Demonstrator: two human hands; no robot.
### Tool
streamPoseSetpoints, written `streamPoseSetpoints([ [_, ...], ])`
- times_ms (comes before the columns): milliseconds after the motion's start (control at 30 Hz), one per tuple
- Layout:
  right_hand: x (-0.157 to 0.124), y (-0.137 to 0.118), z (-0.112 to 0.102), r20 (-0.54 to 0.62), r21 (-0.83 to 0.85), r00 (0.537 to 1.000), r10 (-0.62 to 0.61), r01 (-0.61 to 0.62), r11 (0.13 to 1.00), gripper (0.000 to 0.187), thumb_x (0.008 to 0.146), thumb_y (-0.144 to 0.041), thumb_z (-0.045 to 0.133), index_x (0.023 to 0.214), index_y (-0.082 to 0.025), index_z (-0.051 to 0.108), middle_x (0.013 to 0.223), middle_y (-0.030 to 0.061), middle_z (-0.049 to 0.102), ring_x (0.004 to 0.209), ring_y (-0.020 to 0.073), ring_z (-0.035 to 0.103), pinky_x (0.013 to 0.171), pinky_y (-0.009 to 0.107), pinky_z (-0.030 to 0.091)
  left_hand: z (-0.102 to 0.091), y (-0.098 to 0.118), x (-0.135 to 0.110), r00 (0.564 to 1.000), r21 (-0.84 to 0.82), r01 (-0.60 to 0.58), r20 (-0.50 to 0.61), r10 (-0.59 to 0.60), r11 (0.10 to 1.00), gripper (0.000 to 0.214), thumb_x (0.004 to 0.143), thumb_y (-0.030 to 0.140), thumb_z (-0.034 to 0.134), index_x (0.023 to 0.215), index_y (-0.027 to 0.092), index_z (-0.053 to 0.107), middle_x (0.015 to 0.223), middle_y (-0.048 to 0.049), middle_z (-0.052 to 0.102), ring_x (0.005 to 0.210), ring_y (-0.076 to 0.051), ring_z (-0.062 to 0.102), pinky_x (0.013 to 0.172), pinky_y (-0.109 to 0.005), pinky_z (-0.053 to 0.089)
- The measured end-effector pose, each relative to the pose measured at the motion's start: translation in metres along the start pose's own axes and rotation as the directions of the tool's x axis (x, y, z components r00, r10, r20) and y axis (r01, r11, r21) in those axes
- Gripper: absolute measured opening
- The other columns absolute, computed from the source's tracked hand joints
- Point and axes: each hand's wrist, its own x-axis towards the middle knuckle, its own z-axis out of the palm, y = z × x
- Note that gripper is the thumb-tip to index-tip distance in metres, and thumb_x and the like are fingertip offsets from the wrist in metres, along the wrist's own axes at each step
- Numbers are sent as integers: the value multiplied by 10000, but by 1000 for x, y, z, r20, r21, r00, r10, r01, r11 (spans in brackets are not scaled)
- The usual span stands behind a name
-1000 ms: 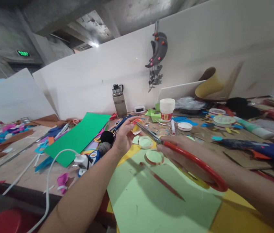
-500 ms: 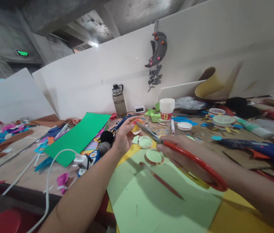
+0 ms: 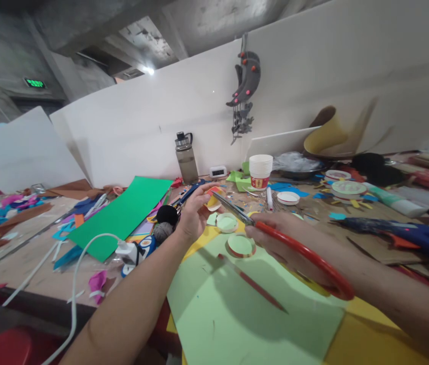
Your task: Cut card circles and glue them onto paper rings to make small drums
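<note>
My right hand point(image 3: 279, 238) is closed on a pair of scissors point(image 3: 301, 249) with red handles. Their blades reach left to a small red, yellow and white piece of paper cup point(image 3: 214, 199), which my left hand point(image 3: 196, 213) pinches between its fingers. Whether the blades are parted on the piece is hard to make out. Beneath my hands lies a light green sheet point(image 3: 233, 309) over yellow paper. On it rest a red pencil point(image 3: 252, 284) and a cut cup ring point(image 3: 241, 245); another pale round piece point(image 3: 226, 222) lies just beyond.
Stacked paper cups point(image 3: 260, 172) and a water bottle point(image 3: 186, 158) stand at the back. A green sheet point(image 3: 123, 213) and a white charger with its cable point(image 3: 127, 251) lie left. To the right are a blue glue gun point(image 3: 408, 233) and a white lid point(image 3: 288, 197).
The scissors' handles have shifted very slightly in my right hand, with less of the yellow below showing. My left hand and the cup piece stay almost where they were.
</note>
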Motion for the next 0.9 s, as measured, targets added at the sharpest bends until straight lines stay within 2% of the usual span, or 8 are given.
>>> streamPoseSetpoints([
  [133, 0, -1, -1, 39, 11, 998, 39, -40, 999, 310, 919, -343, 448, 630, -235, 419, 503, -42, 451, 435, 109, 428, 420, 238, 319, 2, 1, 0, 1000, -14, 3, -7, -3, 1000, 329, 769, 294, 612, 1072, 171, 650, 1043, -95, 688, 785, -181, 645, 627, -270, 507],
  [233, 2, 3, -1, 39, -104, 999, -7, 11, 994, 281, 919, -341, 457, 661, -231, 478, 584, -10, 547, 519, 136, 497, 501, 263, 367, 2, 1, 0, 1000, -21, 0, -13, 0, 1000, 329, 763, 290, 614, 1066, 168, 650, 1036, -99, 691, 864, -211, 651, 626, -271, 511],
  [333, 4, 3, -2, 59, -157, 998, -16, 25, 987, 275, 925, -398, 449, 726, -227, 529, 678, 12, 624, 592, 160, 554, 567, 284, 401, 2, 0, 0, 999, -10, -7, -33, 6, 1000, 329, 755, 285, 619, 1061, 167, 653, 1010, -90, 695, 834, -199, 647, 640, -276, 511],
  [533, 4, 1, -3, 99, -112, 995, -11, 23, 993, 359, 913, -478, 455, 678, -214, 522, 636, -9, 596, 553, 139, 533, 530, 260, 386, 3, -2, 0, 996, -3, -50, -71, 50, 999, 317, 756, 267, 622, 1054, 167, 659, 1017, -78, 696, 842, -184, 642, 705, -280, 503],
  [700, 6, 15, 8, 57, -75, 998, -15, 19, 997, 188, 846, -374, 540, 752, -211, 535, 614, -27, 598, 495, 122, 533, 468, 234, 363, 2, -2, 0, 993, -22, -75, -95, 72, 997, 321, 743, 258, 632, 1049, 165, 657, 984, -77, 701, 847, -191, 652, 741, -294, 498],
  [800, 3, 14, 7, 194, 41, 978, 71, -80, 996, 131, 871, -291, 464, 774, -212, 502, 530, -49, 557, 401, 93, 491, 394, 198, 338, 2, -3, 0, 993, -42, -80, -87, 77, 996, 328, 740, 250, 633, 1055, 163, 656, 971, -76, 700, 861, -196, 657, 753, -300, 500],
  [900, -2, 10, -2, 286, 39, 955, 76, -91, 995, 95, 862, -259, 473, 783, -209, 492, 606, -34, 605, 425, 78, 507, 404, 176, 367, 3, -4, 0, 993, -34, -73, -91, 69, 997, 329, 737, 258, 640, 1050, 160, 660, 1005, -80, 699, 863, -192, 654, 744, -293, 499],
])
